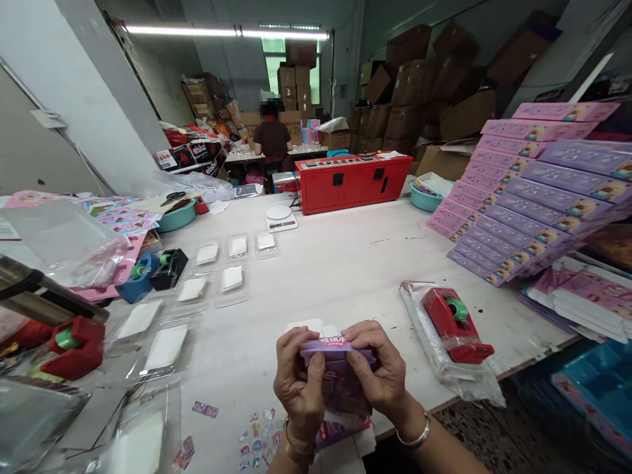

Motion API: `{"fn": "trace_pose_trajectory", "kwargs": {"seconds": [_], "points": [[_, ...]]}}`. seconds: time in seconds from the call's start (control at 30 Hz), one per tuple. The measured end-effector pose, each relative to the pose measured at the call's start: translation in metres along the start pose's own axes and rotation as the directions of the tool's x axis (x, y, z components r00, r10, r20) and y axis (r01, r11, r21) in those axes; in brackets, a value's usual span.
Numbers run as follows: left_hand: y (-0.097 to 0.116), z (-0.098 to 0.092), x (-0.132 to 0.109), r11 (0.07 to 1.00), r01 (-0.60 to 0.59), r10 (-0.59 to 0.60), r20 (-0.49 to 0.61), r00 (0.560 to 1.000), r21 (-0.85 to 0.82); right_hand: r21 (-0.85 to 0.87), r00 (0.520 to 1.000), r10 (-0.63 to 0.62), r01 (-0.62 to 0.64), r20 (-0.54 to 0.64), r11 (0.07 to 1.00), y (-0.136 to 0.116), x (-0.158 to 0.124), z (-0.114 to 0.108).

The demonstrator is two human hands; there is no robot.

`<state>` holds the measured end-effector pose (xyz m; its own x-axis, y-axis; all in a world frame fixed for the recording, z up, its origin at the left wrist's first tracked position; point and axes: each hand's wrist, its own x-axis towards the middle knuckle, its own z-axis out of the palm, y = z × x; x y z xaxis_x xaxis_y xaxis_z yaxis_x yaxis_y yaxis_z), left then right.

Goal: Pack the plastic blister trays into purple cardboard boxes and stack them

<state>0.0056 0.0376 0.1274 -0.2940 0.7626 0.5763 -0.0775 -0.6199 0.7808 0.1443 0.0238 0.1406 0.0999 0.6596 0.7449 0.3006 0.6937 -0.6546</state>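
Near the front edge of the white table, a purple printed box [340, 378] is held between both hands. My left hand [301, 382] pinches its left side, thumb in front and fingers over the top edge. On the right side my right hand [378, 365] grips the same edge, thumb tip pressed near the middle. White flaps [309, 326] show just behind the fingers. Beneath the box, more purple and white printed card [340, 428] lies at the table edge, partly hidden by the wrists. Small cartoon stickers [259, 438] lie left of my left wrist.
Clear plastic trays with white pads [168, 345] spread over the left side. A red tape dispenser [457, 326] rests on plastic-wrapped sheets at right. Stacked pink and purple boxes [548, 197] lean at far right. A red machine [353, 184] and white scale [281, 218] stand behind; a person [272, 135] sits beyond.
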Motion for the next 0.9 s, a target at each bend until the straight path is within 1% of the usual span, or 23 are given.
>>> {"fn": "trace_pose_trajectory", "kwargs": {"seconds": [0.1, 0.2, 0.3, 0.43, 0.5, 0.57, 0.63, 0.67, 0.73, 0.77, 0.8, 0.83, 0.87, 0.9], "points": [[0.001, -0.004, 0.004, 0.996, -0.051, 0.043, 0.111, 0.993, 0.068, 0.003, 0.998, 0.029, -0.029, -0.050, 1.000, 0.000, 0.000, 0.001], [-0.002, -0.010, 0.004, 0.996, -0.087, 0.081, 0.180, 0.980, 0.028, 0.017, 0.997, 0.020, -0.019, -0.070, 1.000, 0.001, 0.000, 0.002], [-0.005, -0.012, 0.002, 0.996, -0.089, 0.086, 0.164, 0.983, 0.010, 0.017, 0.998, -0.046, 0.047, -0.046, 0.999, 0.000, 0.001, 0.003], [-0.006, -0.009, 0.001, 0.991, -0.089, 0.080, 0.093, 0.992, 0.102, 0.003, 0.988, -0.149, 0.149, -0.047, 0.989, 0.001, 0.002, 0.007], [-0.006, -0.006, 0.001, 0.984, -0.093, 0.084, 0.063, 0.994, 0.151, -0.012, 0.984, -0.170, 0.170, -0.051, 0.985, 0.003, 0.002, 0.008], [-0.006, -0.003, 0.003, 0.983, -0.081, 0.076, 0.040, 0.996, 0.162, -0.022, 0.985, -0.166, 0.165, -0.054, 0.986, 0.007, 0.000, 0.008], [-0.004, -0.001, 0.006, 0.986, -0.060, 0.060, 0.002, 0.998, 0.155, -0.030, 0.993, -0.111, 0.110, -0.045, 0.994, 0.012, -0.006, 0.005], [-0.002, 0.000, 0.008, 0.986, -0.053, 0.058, -0.032, 0.998, 0.155, -0.031, 0.998, -0.057, 0.056, -0.029, 0.998, 0.014, -0.011, 0.002], [0.003, -0.001, 0.015, 0.991, -0.040, 0.060, -0.157, 0.986, 0.127, -0.044, 0.994, 0.095, -0.092, 0.063, 0.995, 0.016, -0.024, -0.006], [0.006, -0.002, 0.020, 0.996, -0.027, 0.046, -0.237, 0.970, 0.081, -0.058, 0.976, 0.171, -0.164, 0.137, 0.985, 0.017, -0.030, -0.011], [0.009, -0.003, 0.025, 1.000, -0.007, 0.011, -0.308, 0.951, 0.013, -0.072, 0.948, 0.230, -0.219, 0.221, 0.973, 0.017, -0.036, -0.017], [0.011, -0.006, 0.030, 0.997, 0.020, -0.043, -0.352, 0.935, -0.068, -0.083, 0.916, 0.267, -0.254, 0.298, 0.964, 0.017, -0.041, -0.023], [0.012, -0.009, 0.035, 0.988, 0.058, -0.106, -0.361, 0.927, -0.142, -0.090, 0.894, 0.281, -0.266, 0.349, 0.960, 0.017, -0.043, -0.028], [0.012, -0.013, 0.039, 0.979, 0.101, -0.158, -0.341, 0.927, -0.178, -0.096, 0.892, 0.269, -0.251, 0.362, 0.963, 0.017, -0.044, -0.033]]}}
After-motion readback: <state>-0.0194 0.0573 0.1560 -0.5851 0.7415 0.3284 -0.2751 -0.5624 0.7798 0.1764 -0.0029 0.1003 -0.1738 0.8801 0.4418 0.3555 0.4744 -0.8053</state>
